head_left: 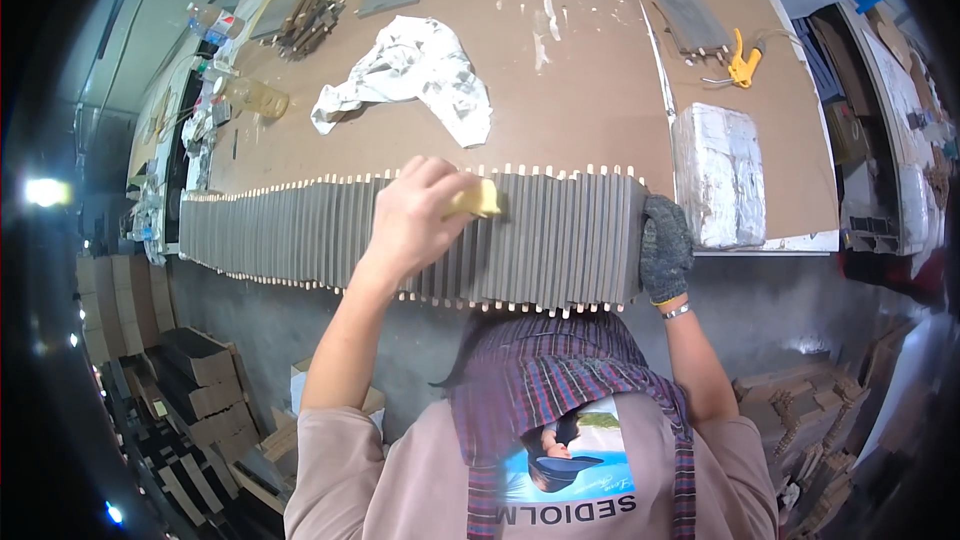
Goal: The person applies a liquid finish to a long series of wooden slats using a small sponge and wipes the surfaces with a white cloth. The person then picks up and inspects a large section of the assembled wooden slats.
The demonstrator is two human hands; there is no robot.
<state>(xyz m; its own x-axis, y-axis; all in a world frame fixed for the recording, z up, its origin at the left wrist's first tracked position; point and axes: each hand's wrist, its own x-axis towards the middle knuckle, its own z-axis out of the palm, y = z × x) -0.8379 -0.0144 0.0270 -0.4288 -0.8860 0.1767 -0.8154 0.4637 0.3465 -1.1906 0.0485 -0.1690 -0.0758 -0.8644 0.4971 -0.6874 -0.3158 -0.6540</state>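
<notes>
A long row of thin grey panels (560, 240) stands packed face to face along the table's near edge. Short pale pegs stick out along its far and near sides. My bare left hand (425, 210) is closed round a yellow sponge-like pad (478, 200) and is over the top edges of the panels, right of the row's middle. At the row's right end, my right hand (667, 250), in a dark grey knit glove, lies flat against the last panel, its fingers partly turned from view.
Beyond the row, a crumpled white cloth (415, 75) lies on the brown tabletop (560, 110). A white-wrapped block (720, 175) and a yellow air blow gun (743, 62) are at right. Loose panels (300, 20) and a bottle of yellowish liquid (252, 97) sit at far left.
</notes>
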